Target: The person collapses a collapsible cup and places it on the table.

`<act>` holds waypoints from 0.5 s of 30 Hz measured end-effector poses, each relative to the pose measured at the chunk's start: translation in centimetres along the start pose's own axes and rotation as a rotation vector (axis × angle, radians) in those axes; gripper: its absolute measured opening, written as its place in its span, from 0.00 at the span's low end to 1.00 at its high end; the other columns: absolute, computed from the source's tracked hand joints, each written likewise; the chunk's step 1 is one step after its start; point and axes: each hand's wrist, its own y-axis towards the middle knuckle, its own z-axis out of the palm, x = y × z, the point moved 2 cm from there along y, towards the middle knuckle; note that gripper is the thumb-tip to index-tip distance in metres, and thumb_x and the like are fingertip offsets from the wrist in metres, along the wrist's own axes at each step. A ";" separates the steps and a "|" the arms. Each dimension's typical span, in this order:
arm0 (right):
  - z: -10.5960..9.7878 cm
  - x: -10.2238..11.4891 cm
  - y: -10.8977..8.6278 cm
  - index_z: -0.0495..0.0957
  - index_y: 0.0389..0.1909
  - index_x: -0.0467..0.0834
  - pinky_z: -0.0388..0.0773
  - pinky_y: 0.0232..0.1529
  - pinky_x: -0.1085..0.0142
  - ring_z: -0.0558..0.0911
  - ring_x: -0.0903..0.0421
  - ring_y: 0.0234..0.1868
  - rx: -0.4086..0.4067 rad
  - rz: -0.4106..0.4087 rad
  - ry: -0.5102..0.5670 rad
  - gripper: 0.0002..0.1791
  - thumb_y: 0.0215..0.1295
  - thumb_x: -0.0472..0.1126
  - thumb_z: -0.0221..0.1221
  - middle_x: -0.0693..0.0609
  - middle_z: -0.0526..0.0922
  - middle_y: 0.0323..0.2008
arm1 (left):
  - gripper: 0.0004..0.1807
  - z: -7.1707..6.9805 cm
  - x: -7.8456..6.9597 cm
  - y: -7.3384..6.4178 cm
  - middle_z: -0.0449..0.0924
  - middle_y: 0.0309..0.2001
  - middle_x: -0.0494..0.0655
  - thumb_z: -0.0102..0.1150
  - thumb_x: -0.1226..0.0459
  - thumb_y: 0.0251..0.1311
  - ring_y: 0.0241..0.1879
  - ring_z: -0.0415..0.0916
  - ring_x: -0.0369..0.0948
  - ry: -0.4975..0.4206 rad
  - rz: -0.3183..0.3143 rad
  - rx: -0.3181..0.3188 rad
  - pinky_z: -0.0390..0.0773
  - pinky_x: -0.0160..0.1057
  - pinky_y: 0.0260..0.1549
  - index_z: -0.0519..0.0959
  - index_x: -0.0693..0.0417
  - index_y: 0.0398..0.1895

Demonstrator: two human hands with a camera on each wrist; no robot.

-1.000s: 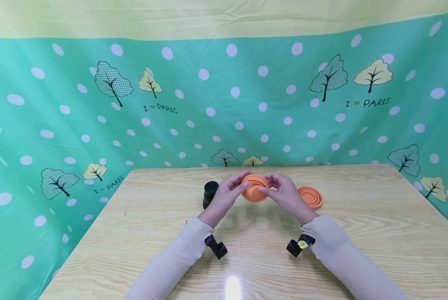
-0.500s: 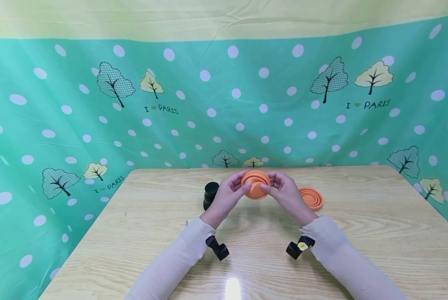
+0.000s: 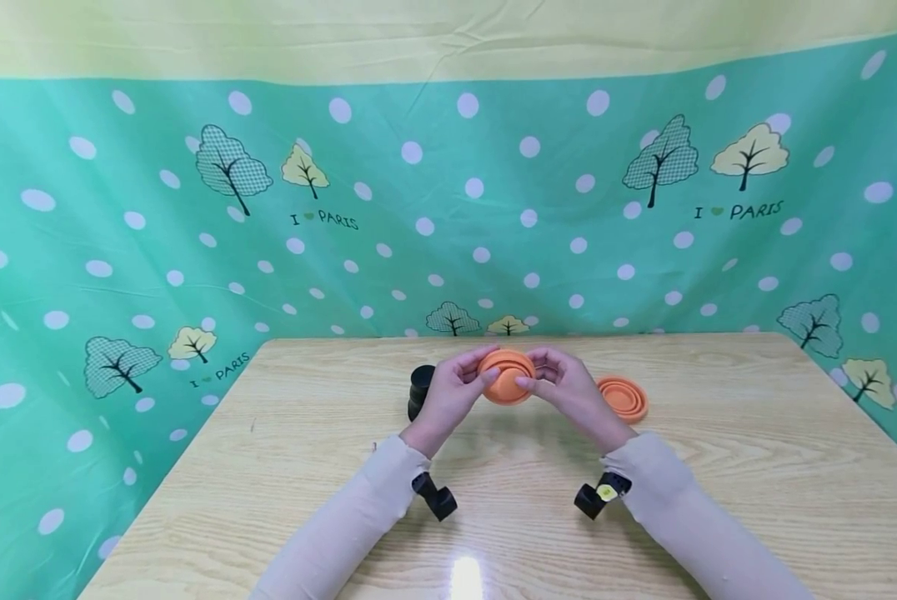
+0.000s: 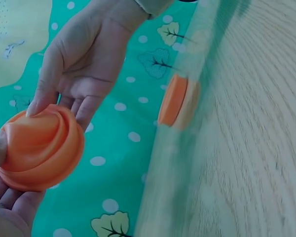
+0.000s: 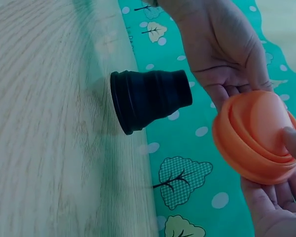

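Observation:
Both hands hold an orange collapsible cup above the table, its base turned toward me and partly pushed in, with folded rings askew. My left hand grips its left edge, thumb on the base and fingers behind the rim. On the other side my right hand pinches it the same way, its thumb pressing the base in the right wrist view. Beside the left hand stands a black collapsible cup, wide rim down and partly hidden in the head view. A flattened orange cup lies by the right hand.
The wooden table reaches back to a green dotted curtain printed with trees. Black wrist cameras hang below both cuffs, low over the tabletop.
Between the hands, the orange cup tilts back and forth slightly, and its base looks a little more pushed in than a second ago. The other two cups stay put.

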 end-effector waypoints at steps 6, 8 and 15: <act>0.1 0.2 0.2 0.74 0.53 0.35 0.78 0.46 0.68 0.79 0.50 0.47 0.070 -0.058 -0.122 0.21 0.61 0.40 0.63 0.42 0.79 0.47 | 0.22 -0.2 0.7 0.3 0.76 0.55 0.61 0.56 0.69 0.63 0.51 0.77 0.47 0.064 0.024 0.062 0.79 0.35 0.46 0.71 0.66 0.60; 0.2 0.4 0.3 0.75 0.53 0.36 0.79 0.45 0.68 0.79 0.50 0.46 0.094 -0.063 -0.171 0.20 0.61 0.39 0.63 0.43 0.80 0.46 | 0.22 -0.3 1.5 0.6 0.76 0.55 0.59 0.56 0.68 0.63 0.52 0.77 0.46 0.088 0.012 0.081 0.78 0.35 0.47 0.71 0.64 0.61; 0.5 0.5 0.4 0.78 0.49 0.35 0.80 0.39 0.69 0.80 0.54 0.39 0.114 -0.068 -0.275 0.17 0.61 0.38 0.63 0.45 0.83 0.39 | 0.22 -0.3 2.7 0.8 0.76 0.57 0.56 0.56 0.68 0.63 0.53 0.76 0.46 0.099 -0.035 0.112 0.79 0.36 0.46 0.71 0.60 0.62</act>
